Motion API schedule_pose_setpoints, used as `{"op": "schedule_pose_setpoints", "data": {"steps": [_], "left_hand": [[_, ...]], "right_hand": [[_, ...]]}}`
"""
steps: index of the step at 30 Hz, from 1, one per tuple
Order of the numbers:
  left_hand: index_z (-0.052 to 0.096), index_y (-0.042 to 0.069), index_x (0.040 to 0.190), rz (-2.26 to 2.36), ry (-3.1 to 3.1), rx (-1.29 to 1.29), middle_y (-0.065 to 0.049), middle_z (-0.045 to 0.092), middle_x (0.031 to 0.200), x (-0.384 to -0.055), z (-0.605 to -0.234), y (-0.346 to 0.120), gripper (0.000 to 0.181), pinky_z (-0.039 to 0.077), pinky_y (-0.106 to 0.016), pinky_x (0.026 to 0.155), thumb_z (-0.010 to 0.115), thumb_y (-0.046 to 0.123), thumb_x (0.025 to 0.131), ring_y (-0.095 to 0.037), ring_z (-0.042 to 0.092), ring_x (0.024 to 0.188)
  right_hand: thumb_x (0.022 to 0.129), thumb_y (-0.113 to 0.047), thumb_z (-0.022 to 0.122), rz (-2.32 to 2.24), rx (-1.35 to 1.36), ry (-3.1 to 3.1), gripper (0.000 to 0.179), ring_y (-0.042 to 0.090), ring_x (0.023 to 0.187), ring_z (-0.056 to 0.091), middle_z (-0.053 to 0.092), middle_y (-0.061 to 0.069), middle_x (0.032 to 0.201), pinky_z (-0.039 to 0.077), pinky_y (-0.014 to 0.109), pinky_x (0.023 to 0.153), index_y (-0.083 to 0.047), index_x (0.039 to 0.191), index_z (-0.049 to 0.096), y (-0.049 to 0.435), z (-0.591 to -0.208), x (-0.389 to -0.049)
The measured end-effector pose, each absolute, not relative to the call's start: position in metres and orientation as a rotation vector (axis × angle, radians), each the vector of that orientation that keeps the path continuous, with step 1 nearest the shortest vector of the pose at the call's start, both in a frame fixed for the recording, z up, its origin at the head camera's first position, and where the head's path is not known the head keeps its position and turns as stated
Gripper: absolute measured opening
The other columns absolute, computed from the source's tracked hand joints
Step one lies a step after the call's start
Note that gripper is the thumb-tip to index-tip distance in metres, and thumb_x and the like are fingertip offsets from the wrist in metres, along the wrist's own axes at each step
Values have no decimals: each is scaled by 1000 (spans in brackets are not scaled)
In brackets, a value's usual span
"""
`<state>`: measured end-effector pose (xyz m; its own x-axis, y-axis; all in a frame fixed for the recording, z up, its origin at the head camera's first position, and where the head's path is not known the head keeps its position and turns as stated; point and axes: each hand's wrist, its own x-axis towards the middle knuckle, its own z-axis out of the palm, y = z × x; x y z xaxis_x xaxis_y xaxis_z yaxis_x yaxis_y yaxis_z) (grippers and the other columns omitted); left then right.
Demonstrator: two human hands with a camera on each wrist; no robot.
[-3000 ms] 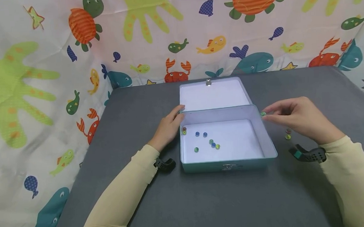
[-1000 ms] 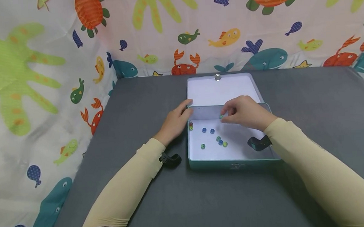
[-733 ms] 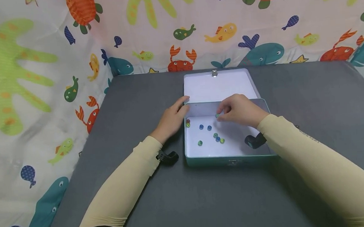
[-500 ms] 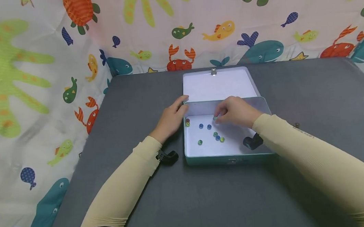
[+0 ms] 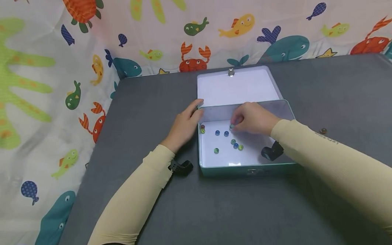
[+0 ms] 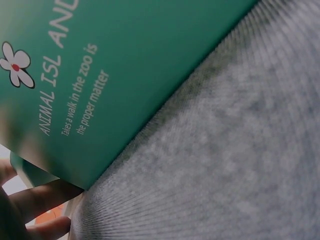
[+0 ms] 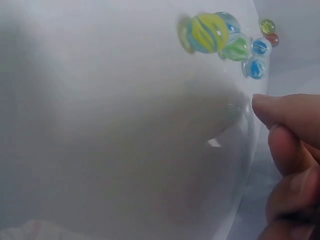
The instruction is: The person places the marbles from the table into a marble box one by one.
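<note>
An open green tin box (image 5: 251, 170) with a white inside stands on the table, its lid laid back. My left hand (image 5: 184, 127) holds its back left corner, with fingertips also seen at the corner in the left wrist view. Over the white floor of the box, my right hand (image 5: 254, 118) pinches a green glass marble (image 5: 231, 126) between thumb and fingertips. The right wrist view hides that marble. Several marbles lie inside: blue ones near the middle (image 5: 217, 133), a green one (image 5: 216, 150), a yellow-green one (image 5: 240, 147), and a red and yellow pair by the left wall.
A brownish marble (image 5: 323, 131) lies on the grey table (image 5: 174, 212) right of the box, beside the right sleeve (image 5: 334, 159). The lid (image 5: 237, 86) reaches toward the table's back edge. A curtain with sea animals (image 5: 163, 13) stands behind and to the left.
My right hand has moved left from outside the box to inside it, carrying the green marble, then slightly lower. My left hand stays at the corner. The head view has shifted a little.
</note>
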<state>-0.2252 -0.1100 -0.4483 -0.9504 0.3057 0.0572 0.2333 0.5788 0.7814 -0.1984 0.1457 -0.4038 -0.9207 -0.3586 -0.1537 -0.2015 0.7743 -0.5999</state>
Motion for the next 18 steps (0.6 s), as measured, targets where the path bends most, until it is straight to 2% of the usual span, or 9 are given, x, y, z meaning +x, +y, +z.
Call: {"op": "schedule_pose_setpoints", "data": {"steps": [8, 18], "left_hand": [[47, 33, 159, 1330, 2723, 461, -4, 56, 155, -222, -445, -109, 55, 43, -50, 114, 41, 52, 108, -21, 58, 133], [46, 34, 159, 1330, 2711, 466, -1, 56, 155, -223, -445, -108, 55, 41, -49, 116, 41, 54, 108, -19, 56, 136]], "right_hand": [[86, -6, 83, -807, -438, 2711, 9, 23, 82, 60, 70, 6, 85, 50, 38, 76, -7, 95, 81, 144, -405, -197], [84, -8, 86, -801, -365, 2690, 12, 22, 82, 62, 74, 5, 87, 51, 36, 76, -7, 96, 83, 145, -404, -196]]}}
